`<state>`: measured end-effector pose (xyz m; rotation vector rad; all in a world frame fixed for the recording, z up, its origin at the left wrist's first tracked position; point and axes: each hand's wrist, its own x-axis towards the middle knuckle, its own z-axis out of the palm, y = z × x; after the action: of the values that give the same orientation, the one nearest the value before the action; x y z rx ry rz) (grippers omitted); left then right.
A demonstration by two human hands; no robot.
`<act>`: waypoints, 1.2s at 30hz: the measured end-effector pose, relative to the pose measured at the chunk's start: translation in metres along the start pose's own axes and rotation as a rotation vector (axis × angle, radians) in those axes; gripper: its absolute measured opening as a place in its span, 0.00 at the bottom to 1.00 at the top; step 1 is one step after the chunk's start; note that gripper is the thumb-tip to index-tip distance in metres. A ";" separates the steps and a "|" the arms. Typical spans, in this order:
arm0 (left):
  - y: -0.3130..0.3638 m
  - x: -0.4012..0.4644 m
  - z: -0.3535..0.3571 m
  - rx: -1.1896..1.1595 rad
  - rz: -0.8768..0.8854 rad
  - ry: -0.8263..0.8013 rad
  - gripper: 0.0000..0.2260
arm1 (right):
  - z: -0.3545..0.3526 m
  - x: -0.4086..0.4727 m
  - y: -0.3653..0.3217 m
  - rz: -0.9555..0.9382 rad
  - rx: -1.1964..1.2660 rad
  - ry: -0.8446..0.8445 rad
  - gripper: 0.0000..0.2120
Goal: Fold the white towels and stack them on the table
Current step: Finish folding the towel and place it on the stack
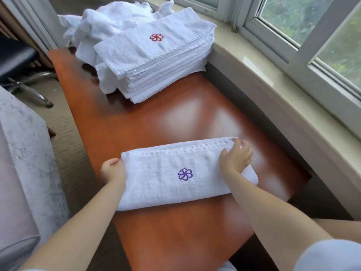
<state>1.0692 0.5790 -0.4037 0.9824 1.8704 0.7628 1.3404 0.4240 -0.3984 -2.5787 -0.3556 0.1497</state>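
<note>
Head view: one white towel (172, 177), folded into a long band with a purple flower mark facing up, lies flat across the near part of the bench (136, 122), its long edges running left to right. The left hand (113, 172) has its grip on the towel's left end, fingers curled round the far left corner, thumb side toward the cloth. The right hand (235, 156) rests on top near the far right corner, fingertips pinching the woven border there; the rest of the hand lies on the cloth. Both grips therefore have hold of the same towel, one at each end of its far edge. Judged handling: terry cloth, soft and light, no stiffness of its own, so it will sag wherever it is not supported; it should not slip in bare fingers. Best held at the corners or end edges, as it is, so the layers stay aligned. At the far end of the bench stands a stack (158, 61) of folded towels, red flower mark uppermost, well apart from the hands. Behind it, touching, lies a heap (109, 18) of unfolded ones. A window sill (273, 94) runs along the right
</note>
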 end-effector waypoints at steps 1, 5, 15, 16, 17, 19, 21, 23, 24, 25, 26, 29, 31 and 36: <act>0.000 0.000 -0.002 0.021 -0.004 -0.012 0.06 | 0.004 -0.016 -0.002 -0.059 0.007 -0.021 0.19; 0.005 0.001 -0.008 0.080 -0.080 -0.121 0.13 | 0.023 -0.076 -0.016 -0.304 0.002 -0.159 0.14; 0.028 0.003 -0.018 0.182 -0.187 -0.493 0.09 | 0.057 -0.125 -0.032 -0.682 -0.246 -0.492 0.21; 0.028 0.003 -0.018 0.137 -0.173 -0.498 0.06 | 0.056 -0.122 -0.033 -0.691 -0.261 -0.508 0.21; 0.028 0.004 -0.019 0.090 -0.159 -0.490 0.05 | 0.054 -0.118 -0.036 -0.696 -0.272 -0.529 0.21; 0.029 0.004 -0.019 0.002 -0.162 -0.494 0.06 | 0.051 -0.109 -0.044 -0.703 -0.306 -0.576 0.22; 0.031 0.005 -0.019 -0.115 -0.222 -0.500 0.08 | 0.047 -0.104 -0.051 -0.697 -0.346 -0.622 0.23; 0.034 0.009 -0.020 -0.265 -0.329 -0.471 0.08 | 0.045 -0.104 -0.056 -0.684 -0.371 -0.649 0.23; 0.036 0.010 -0.021 -0.326 -0.378 -0.469 0.06 | 0.045 -0.105 -0.057 -0.683 -0.384 -0.650 0.23; 0.039 0.011 -0.022 -0.368 -0.419 -0.480 0.04 | 0.045 -0.107 -0.058 -0.687 -0.399 -0.644 0.22; 0.042 0.013 -0.024 -0.395 -0.456 -0.497 0.02 | 0.045 -0.110 -0.058 -0.690 -0.412 -0.635 0.22; 0.045 0.020 -0.027 -0.417 -0.549 -0.518 0.02 | 0.047 -0.117 -0.062 -0.680 -0.452 -0.617 0.21; 0.043 0.024 -0.027 -0.372 -0.565 -0.489 0.02 | 0.047 -0.119 -0.067 -0.661 -0.478 -0.623 0.21; 0.035 0.026 -0.022 -0.200 -0.462 -0.494 0.09 | 0.045 -0.118 -0.078 -0.629 -0.549 -0.660 0.20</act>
<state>1.0533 0.6162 -0.3763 0.5172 1.4704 0.3742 1.2019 0.4774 -0.3920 -2.7032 -1.6091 0.7585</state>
